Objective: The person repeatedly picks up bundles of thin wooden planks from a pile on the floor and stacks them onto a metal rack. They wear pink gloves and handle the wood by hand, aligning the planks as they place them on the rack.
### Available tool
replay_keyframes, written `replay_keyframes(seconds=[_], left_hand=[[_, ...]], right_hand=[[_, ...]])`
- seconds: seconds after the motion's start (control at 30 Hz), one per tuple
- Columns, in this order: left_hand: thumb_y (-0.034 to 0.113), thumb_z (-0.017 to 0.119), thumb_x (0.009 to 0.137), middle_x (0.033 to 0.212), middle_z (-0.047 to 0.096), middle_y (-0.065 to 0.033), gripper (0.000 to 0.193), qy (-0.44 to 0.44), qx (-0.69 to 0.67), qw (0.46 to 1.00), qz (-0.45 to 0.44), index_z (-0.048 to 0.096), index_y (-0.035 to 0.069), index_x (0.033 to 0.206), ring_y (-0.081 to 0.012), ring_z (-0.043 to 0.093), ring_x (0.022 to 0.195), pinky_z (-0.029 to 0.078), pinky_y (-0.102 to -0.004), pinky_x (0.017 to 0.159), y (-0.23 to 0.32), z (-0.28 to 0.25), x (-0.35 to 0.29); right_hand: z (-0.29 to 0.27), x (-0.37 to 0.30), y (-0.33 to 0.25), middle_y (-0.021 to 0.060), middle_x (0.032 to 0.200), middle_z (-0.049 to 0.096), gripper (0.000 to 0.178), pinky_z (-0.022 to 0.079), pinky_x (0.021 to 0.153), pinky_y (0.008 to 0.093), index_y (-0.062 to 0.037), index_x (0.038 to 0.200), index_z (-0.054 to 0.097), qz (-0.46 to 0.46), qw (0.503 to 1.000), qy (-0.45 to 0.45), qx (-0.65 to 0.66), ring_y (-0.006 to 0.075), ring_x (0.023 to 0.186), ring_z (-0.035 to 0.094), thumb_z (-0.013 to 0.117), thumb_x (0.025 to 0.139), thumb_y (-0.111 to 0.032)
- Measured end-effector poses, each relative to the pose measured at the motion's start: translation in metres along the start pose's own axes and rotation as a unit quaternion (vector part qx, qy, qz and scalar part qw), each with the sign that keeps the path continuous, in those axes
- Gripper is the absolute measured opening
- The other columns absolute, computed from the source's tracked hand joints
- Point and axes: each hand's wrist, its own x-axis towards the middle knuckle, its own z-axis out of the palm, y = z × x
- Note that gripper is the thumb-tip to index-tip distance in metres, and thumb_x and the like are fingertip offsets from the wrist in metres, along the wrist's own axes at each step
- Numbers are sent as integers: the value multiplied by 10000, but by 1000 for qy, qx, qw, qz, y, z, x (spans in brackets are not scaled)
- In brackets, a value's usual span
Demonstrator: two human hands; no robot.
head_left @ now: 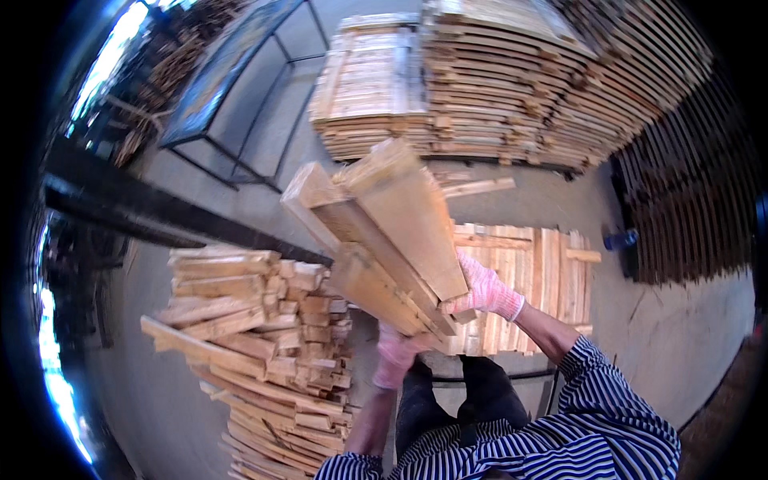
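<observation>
In front of me I carry a bundle of several short wooden boards [404,212], tilted up and away, their near ends at my hands. My left hand [396,356], in a pink knit glove, is closed on the bundle's near lower end, its fingers partly hidden by the wood. On the right side, my right hand [486,290] in a matching glove grips the boards' edge. Beneath the bundle and to its right lies a low platform of side-by-side planks [548,288]. A heap of loose cut boards [240,320] is at the left.
Tall stacks of wooden slatted panels [504,88] stand at the back, with darker stacks [680,200] on the right. A metal-frame table [228,68] is at the back left. One dark beam [160,204] crosses the left side. Loose wood pieces [480,186] lie on the floor behind.
</observation>
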Motion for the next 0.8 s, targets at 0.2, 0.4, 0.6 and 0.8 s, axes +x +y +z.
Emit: replay_keyframes(seconds=[0.2,0.4,0.6,0.8], left_hand=[[411,912,746,1044,723,-86,600,-99,391,908,117,684,43,1162,-251,710,909,592,-397,809,-49,20,46],[335,873,804,1094,724,-114,582,-293,392,861,141,627,27,1232,-240,713,914,598,-368,805,-188,23,64],[297,835,852,1128,721,-130,564,-309,357,877,91,590,17,1276,-239,711,933,598,-356,820,-269,32,103],[318,738,885,1240,639,-137,579,-229,158,947,-161,534,38,1349,-285,656,1110,566,-404,961,-252,89,135]], right_hand=[[-47,-34,55,191,1467,521,1171,388,1154,403,0,1572,304,69,997,26,-38,283,1378,486,964,682,-378],[-65,-70,203,190,1489,515,971,394,1169,419,-22,1548,373,88,985,39,-142,281,1396,481,875,788,-355],[-77,-76,272,228,1497,511,979,402,1168,397,-4,1530,391,221,973,32,-64,294,1409,482,827,790,-473],[-101,-111,237,252,1387,598,1035,462,1090,390,-11,1533,386,270,945,181,22,329,1338,556,889,746,-456]])
